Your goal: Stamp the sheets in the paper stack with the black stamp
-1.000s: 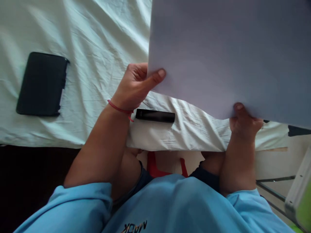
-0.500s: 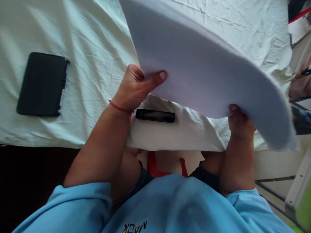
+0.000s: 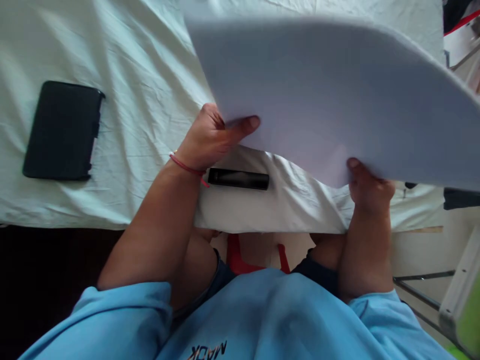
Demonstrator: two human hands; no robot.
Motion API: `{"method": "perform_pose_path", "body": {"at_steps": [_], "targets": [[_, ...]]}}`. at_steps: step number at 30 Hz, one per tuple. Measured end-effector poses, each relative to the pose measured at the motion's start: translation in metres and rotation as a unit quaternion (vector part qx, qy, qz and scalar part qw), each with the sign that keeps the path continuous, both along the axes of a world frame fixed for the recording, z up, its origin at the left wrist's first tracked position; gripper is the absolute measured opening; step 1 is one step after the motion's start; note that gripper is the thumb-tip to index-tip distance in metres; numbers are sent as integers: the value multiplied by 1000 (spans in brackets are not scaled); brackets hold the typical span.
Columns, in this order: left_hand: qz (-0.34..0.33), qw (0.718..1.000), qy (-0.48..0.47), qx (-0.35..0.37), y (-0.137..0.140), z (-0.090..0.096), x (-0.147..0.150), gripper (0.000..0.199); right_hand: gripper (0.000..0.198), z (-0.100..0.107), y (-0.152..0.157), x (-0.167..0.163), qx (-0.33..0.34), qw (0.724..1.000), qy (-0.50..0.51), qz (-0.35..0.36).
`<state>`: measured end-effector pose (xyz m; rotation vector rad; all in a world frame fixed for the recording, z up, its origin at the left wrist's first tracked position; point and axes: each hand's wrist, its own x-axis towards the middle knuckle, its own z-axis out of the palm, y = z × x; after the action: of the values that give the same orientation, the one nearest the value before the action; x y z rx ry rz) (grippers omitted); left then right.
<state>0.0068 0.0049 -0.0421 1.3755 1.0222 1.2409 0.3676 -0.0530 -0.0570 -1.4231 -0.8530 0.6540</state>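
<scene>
A large white paper sheet [image 3: 300,90] is held up above the cloth-covered table, its far edge curving and blurred. Whether it is one sheet or a few together I cannot tell. My left hand [image 3: 212,135] is closed on its near left corner, thumb lying on top and fingers hidden beneath. Farther right, my right hand [image 3: 369,185] pinches the near edge, again with the thumb above. On the cloth just below the paper, close to my left wrist, lies a slim black case [image 3: 239,179].
A black tablet-like case [image 3: 63,131] lies on the left of the pale tablecloth [image 3: 142,90]. The table's front edge runs just before my lap. A red stool [image 3: 236,255] shows below, and a metal-framed piece of furniture [image 3: 459,290] stands at the right.
The paper's right part has swung up and outward, so it spreads flatter and reaches the right border of the view. Both hands keep their hold, nearly in place.
</scene>
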Motion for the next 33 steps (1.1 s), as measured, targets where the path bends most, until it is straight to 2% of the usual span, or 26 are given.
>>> {"method": "perform_pose_path", "body": {"at_steps": [4,8,11,16,22,27,33], "targets": [[-41,999,9,27,-1,-1,2,29,48,5,5,-15,66,995,67,-41],[-82,995,59,7,0,3,0,56,48,12,5,-15,84,991,94,-45],[-121,991,39,-39,-1,6,-1,71,50,13,5,-13,72,992,94,-39],[-117,984,78,-109,-6,14,-3,60,48,14,3,-16,44,994,91,-36],[-141,977,100,-125,-9,24,-5,56,48,17,2,-18,21,996,85,0],[-133,974,114,-145,-9,26,-5,49,43,17,4,-19,20,996,88,1],[-161,975,55,-146,-9,28,-4,48,47,16,5,-18,17,994,108,3]]}}
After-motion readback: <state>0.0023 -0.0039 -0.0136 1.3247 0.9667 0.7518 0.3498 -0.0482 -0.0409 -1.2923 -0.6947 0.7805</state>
